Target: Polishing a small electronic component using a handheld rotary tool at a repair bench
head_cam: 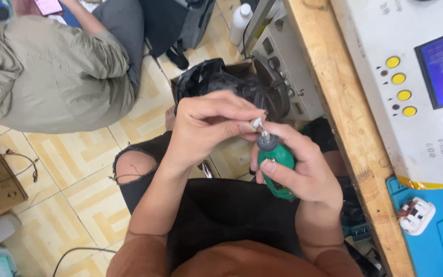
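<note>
Small bit held at screwdriver tip, not yet clearly seated.
Right hand (303, 174) clamps the green screwdriver (278, 166); left hand (206, 128), at 10 o'clock, pinches the small metal bit (256, 123).

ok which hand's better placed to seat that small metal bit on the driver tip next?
Left, probably. The left hand already pinches the small metal piece right at the tip of the green screwdriver. The right hand is wrapped around the handle, so it can only steady the tool.
</note>
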